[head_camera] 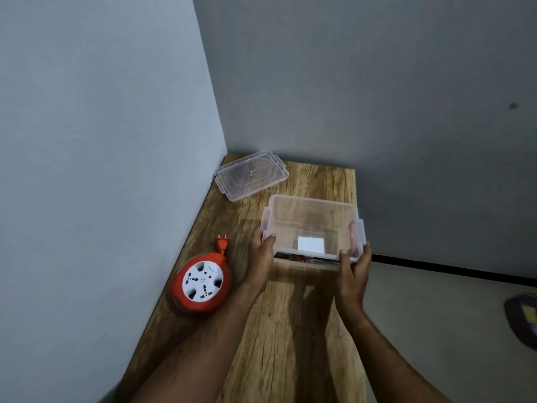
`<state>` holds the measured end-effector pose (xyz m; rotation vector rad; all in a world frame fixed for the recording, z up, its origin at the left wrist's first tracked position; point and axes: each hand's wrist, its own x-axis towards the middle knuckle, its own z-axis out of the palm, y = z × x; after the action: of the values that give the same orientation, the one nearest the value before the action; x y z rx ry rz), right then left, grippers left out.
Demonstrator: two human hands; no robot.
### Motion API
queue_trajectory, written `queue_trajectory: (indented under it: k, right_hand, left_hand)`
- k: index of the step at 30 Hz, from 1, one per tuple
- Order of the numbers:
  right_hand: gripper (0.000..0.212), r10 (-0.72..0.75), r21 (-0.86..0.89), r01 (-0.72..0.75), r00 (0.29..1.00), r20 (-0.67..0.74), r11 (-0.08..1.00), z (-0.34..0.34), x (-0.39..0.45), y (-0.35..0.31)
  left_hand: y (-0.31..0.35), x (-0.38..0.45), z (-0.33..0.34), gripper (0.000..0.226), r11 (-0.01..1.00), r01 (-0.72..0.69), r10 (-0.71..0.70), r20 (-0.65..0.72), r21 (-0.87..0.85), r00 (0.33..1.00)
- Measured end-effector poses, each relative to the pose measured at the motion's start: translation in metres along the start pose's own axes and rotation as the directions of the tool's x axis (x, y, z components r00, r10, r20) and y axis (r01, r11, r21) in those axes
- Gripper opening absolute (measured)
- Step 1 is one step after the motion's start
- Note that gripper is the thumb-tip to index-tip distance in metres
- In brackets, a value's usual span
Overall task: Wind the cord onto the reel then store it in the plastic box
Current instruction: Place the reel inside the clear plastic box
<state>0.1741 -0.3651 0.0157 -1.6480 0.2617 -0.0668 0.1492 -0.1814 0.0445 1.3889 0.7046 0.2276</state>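
Gripped the plastic box (312, 225) at both near corners: left hand (263, 251) with fingers (268, 239) hooked over the rim, right hand (353, 264) curled round the opposite corner beside a pink latch. Looked raised and tilted off the desk (293, 330). Risked slipping, being smooth, thin, clear plastic held only at the edges; risked knocking the reel (201, 282) just left of the left fingers. Reel lay flat on the desk, round, glossy red shell, white socket face, cord seemingly wound in, plug (222, 243) poking out beyond it. Clear lid (251, 175) sat well beyond the fingers, flat, ribbed, near the wall corner. Desk showed rough wood grain.
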Motion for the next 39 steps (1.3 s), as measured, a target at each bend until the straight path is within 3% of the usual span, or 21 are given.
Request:
queue_trajectory:
  k: [4, 12, 16, 20, 23, 28, 34, 39]
  right_hand:
    - [0.069, 0.005, -0.034, -0.005, 1.0, 0.019, 0.999, -0.008, -0.034, 0.01]
    - [0.07, -0.008, -0.071, 0.011, 0.999, 0.044, 0.997, -0.015, -0.059, 0.016]
    - [0.07, -0.021, -0.095, 0.027, 0.998, 0.065, 0.995, -0.018, -0.058, 0.017]
    - [0.073, -0.076, -0.203, 0.056, 0.993, -0.095, 0.978, -0.019, -0.063, 0.008]
    - [0.069, -0.212, -0.236, 0.173, 0.965, -0.152, 0.956, -0.018, -0.067, -0.006]
    - [0.062, -0.348, -0.152, 0.348, 0.937, 0.028, 0.925, 0.007, -0.075, -0.031]
    - [0.058, -0.335, -0.071, 0.356, 0.918, 0.211, 0.932, 0.059, -0.1, -0.039]
    - [0.057, -0.365, -0.053, 0.411, 0.857, 0.364, 0.91, 0.102, -0.124, -0.039]
  left_hand:
    - [-0.021, -0.018, -0.021, 0.041, 0.999, 0.037, -0.036, -0.034, 0.037, 0.999]
    - [-0.033, -0.036, -0.04, 0.058, 0.987, 0.06, -0.06, -0.009, 0.151, 0.998]
    - [-0.029, -0.036, -0.042, 0.052, 0.989, 0.072, -0.076, 0.022, 0.13, 0.997]
    - [-0.021, -0.038, -0.045, 0.056, 0.993, 0.027, -0.029, 0.013, 0.111, 0.999]
    - [-0.015, -0.039, -0.051, 0.058, 0.999, -0.005, 0.005, -0.01, 0.044, 1.0]
    - [-0.003, -0.04, -0.073, 0.057, 0.997, -0.069, 0.07, -0.096, 0.015, 0.993]
    - [0.009, -0.04, -0.121, 0.053, 0.994, -0.104, 0.112, -0.236, 0.045, 0.965]
    - [0.004, -0.041, -0.163, 0.053, 0.993, -0.097, 0.112, -0.31, 0.065, 0.944]
